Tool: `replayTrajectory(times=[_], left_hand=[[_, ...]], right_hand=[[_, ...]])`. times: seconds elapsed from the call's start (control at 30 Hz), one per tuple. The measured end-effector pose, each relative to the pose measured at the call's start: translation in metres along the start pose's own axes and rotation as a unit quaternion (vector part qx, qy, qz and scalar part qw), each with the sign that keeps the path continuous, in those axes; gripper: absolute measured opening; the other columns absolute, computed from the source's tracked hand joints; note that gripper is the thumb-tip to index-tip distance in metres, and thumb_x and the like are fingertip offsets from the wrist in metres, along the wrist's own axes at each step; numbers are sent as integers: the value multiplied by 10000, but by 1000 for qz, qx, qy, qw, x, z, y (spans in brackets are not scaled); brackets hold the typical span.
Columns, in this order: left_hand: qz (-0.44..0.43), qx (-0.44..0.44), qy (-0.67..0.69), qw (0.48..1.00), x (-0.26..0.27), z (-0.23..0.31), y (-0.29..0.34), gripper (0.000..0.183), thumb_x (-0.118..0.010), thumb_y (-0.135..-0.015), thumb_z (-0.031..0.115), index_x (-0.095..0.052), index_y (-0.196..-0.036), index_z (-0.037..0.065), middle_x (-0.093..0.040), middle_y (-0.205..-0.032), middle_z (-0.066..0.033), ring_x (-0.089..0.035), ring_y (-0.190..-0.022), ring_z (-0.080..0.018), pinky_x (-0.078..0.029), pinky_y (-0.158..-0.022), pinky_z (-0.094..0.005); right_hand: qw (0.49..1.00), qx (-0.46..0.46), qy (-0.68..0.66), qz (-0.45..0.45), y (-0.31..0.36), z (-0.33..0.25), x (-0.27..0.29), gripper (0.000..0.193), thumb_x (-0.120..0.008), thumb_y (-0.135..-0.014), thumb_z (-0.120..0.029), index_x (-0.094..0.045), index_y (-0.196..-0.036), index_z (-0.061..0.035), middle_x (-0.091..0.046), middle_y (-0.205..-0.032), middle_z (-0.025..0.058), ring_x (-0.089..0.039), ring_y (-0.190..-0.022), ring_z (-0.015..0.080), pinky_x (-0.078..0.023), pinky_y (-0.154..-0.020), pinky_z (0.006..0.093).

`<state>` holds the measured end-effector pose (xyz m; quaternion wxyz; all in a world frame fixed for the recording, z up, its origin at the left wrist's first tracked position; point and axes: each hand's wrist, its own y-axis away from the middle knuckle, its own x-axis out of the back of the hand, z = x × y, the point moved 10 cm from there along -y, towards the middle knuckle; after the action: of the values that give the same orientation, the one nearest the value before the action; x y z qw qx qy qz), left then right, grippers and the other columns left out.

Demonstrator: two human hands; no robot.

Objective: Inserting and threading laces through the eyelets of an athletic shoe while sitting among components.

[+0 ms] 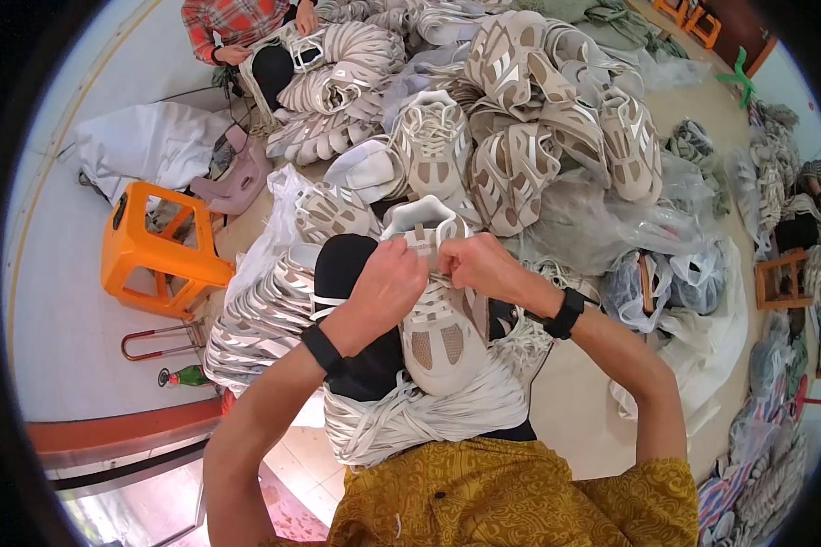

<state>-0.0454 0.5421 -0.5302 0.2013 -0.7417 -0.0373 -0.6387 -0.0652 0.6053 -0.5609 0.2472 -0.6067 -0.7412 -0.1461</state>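
A beige and white sneaker [442, 351] rests on my lap, its toe toward me and its collar away from me. My left hand [390, 281] is closed in a pinch beside the tongue, with a white shoelace [330, 302] showing at its outer side. Across the tongue, my right hand [485, 266] is also closed at the upper eyelets, gripping the lace; its fingertips are partly hidden. White laces cross the front of the shoe below both hands. A thick bundle of loose white shoelaces [429, 415] lies over my lap, under the toe.
Piled sneakers [438, 146] and stacked shoe uppers [269, 314] lie ahead and to the left. An orange stool [169, 251] and a green bottle [190, 375] stand at left. Clear plastic bags [643, 214] lie at right. Another person's hand [237, 55] is at the far left.
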Motion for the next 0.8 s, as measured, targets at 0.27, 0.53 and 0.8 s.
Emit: replayTrajectory(times=[0.27,0.53,0.8], left_hand=[[-48,-48,4,998,5,-1,-6,48,-531,-628,86,-487,-616,71,-469,-611,-69,-472,-697,-233,-384,-634,-334],[26,55,-176,983,101,-160,103,96,-510,-584,33,-478,-671,55,-481,-684,-87,-474,-731,-271,-387,-644,-393],[-86,353,-377,852,222,-328,350,131,-529,-668,9,-447,-769,20,-492,-725,-127,-489,-763,-306,-396,-691,-408]], right_hand=[[943,152,295,-32,-3,-37,-6,88,-539,-638,-13,-537,-722,-40,-573,-653,97,-579,-595,261,-453,-527,359],[820,271,502,43,0,-41,120,166,-512,-660,-40,-531,-824,-55,-549,-689,81,-571,-628,250,-459,-556,348],[772,-4,617,153,63,51,312,205,-464,-701,0,-557,-874,-58,-562,-782,145,-564,-743,317,-453,-647,403]])
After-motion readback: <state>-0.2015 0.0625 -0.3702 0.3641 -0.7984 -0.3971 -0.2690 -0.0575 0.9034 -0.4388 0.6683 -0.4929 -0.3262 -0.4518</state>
